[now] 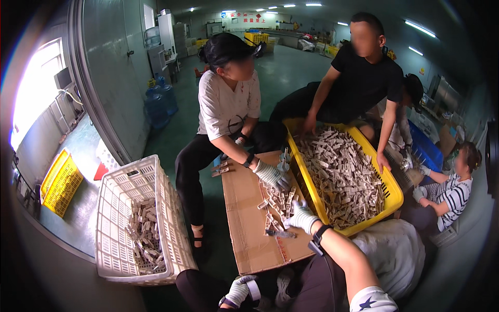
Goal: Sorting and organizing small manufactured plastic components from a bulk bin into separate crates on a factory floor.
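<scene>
Cardboard, brown and flat, forms the desk (244, 208) under your right hand (300, 216), which wears a white knit glove and a dark wristband. Its grip rests palm down on a loose heap of small pale wooden pieces (278, 203) spread over the cardboard; the fingers are curled over the pieces, but you cannot tell whether they are closed on any one of them. Just beyond your right grip, touching the same heap from the far side, is the gloved hand of a seated person in a white shirt (271, 174). Immediately to the right of your grip stands a yellow plastic crate (393, 193), tilted toward the cardboard and filled with many more of the same pale pieces; a person in a black shirt holds its far rim and its right rim. Your left hand (240, 291), also in a white glove, sits low and close to your body, well below and to the left of the right grip, near your dark trouser leg; its grip looks loosely curled, and whether it holds anything cannot be made out. Farther left of both hands, on the green floor, a white lattice crate (130, 182) leans open with a smaller layer of the pale pieces inside. Another seated person in a striped top is at the far right.
</scene>
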### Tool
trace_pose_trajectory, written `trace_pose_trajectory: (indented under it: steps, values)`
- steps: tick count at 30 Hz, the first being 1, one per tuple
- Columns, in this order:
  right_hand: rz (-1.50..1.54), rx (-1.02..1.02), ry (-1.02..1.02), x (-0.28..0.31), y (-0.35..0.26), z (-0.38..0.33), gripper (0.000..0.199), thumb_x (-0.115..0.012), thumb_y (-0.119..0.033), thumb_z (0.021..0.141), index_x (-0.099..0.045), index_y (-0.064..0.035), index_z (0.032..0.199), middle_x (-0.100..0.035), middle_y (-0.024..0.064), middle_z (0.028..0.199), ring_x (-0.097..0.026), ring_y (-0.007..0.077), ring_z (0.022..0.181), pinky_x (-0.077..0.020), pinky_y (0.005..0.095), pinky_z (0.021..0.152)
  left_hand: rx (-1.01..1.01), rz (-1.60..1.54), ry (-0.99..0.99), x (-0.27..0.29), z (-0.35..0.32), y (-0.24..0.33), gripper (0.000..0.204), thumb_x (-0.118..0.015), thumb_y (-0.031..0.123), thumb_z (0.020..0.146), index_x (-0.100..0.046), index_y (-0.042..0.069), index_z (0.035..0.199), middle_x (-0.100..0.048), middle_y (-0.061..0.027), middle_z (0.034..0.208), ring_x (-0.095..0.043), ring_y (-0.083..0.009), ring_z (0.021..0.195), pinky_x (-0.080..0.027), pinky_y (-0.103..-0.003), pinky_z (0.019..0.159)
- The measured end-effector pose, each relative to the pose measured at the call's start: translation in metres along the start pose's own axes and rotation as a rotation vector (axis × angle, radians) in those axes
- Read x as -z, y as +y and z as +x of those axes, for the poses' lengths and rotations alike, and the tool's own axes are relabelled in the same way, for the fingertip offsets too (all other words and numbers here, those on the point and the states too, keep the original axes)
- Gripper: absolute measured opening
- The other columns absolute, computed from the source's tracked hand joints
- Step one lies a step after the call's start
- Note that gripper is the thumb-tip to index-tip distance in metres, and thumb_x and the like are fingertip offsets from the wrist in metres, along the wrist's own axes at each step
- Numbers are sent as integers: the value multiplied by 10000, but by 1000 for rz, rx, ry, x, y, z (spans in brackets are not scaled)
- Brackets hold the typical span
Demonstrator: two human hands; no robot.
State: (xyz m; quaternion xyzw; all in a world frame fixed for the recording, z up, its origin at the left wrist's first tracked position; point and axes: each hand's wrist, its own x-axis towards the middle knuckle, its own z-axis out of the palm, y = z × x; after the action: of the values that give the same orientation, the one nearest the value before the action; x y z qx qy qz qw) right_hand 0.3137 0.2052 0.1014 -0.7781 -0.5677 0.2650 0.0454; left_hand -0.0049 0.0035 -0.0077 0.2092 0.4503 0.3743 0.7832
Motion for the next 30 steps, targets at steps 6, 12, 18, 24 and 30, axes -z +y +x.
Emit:
trace_pose_trajectory:
  steps: [6, 12, 18, 24, 30]
  values:
    - [-17, -113, -76, 10, 0, 77, 1215, -885, -289, 560, -124, -118, 1491, -65, 294, 1525, -302, 422, 1368, -351, 405, 1101, -172, 431, 56, -2, 4, 0, 277, -438, 28, 910, -712, 13, 948, -658, -67, 883, -617, -160, 796, -486, -261, 751]
    - [21, 46, -53, -15, -47, 140, 1022, -781, -212, 668, -179, -127, 1488, -124, 246, 1543, -351, 390, 1352, -364, 405, 1096, -32, 264, 84, -11, 0, 11, 254, -450, 36, 917, -694, 2, 980, -679, -58, 910, -630, -153, 832, -496, -262, 771]
    - [281, 380, 176, -31, -43, 178, 801, -779, -273, 725, -390, -1, 1370, -427, 255, 1378, -435, 392, 1263, -377, 402, 1057, 61, 219, 90, -21, -2, 23, 245, -450, 17, 919, -674, -6, 1017, -676, -67, 924, -629, -157, 855, -504, -277, 791]
    - [131, 367, -44, -4, -22, 65, 450, -718, -353, 757, -592, -51, 1065, -607, 187, 1107, -586, 355, 1022, -470, 430, 891, 23, 226, 101, -17, -1, 21, 226, -477, -5, 903, -685, -8, 992, -668, -69, 933, -626, -163, 864, -499, -271, 803]
    - [-452, 600, -143, -27, -4, -14, 409, -680, -332, 783, -562, -50, 1055, -652, 179, 944, -634, 336, 927, -509, 441, 783, 1, 227, 49, -17, -2, 16, 243, -462, 13, 911, -679, -21, 1012, -677, -91, 949, -635, -185, 876, -507, -283, 808]
